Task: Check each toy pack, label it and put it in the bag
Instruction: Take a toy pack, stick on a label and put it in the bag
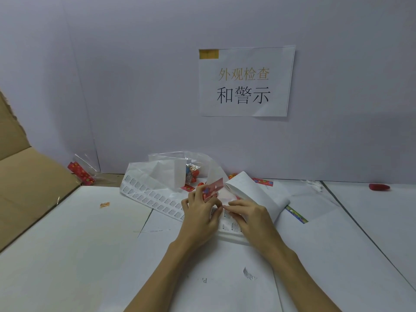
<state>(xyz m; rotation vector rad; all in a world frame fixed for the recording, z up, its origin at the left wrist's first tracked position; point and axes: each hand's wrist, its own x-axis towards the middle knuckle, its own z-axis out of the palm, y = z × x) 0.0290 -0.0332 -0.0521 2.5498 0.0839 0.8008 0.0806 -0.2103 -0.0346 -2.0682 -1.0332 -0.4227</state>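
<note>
Labelling now: my left hand pinches the toy pack, right hand pinching a label off the label sheet; next I press it on.

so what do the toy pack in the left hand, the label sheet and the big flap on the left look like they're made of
Toy pack: apparently clear glossy plastic film with a red printed card header; the table shows through it.
Label sheet: matte white paper carrying rows of small printed stickers, creased and curling, probably on a release liner.
Flap: plain brown cardboard, matte, with a torn ragged top edge.
</note>
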